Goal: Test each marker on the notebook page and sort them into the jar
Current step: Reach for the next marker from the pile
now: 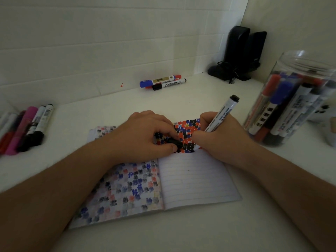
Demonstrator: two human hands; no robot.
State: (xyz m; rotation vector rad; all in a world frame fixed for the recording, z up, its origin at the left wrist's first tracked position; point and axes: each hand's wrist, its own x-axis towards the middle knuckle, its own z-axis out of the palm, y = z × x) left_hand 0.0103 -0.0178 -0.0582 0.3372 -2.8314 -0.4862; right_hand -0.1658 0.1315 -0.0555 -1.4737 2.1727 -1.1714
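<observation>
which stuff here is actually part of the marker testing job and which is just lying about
Part of the job:
- marker held in the right hand, tip on the notebook
- black cap pinched in the left hand
- jar with sorted markers
- marker pile at left
- three markers by the wall

Just lying about:
- black speakers with cable, in the corner

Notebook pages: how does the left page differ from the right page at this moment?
The left page is covered top to bottom in faded, washed-out blots; the right page has vivid red, blue and black blots only across its top, with bare ruled lines below. The left hand, pinching a black cap, rests over the left page; the right hand presses a marker to the right page. Both lie flat, open.
</observation>
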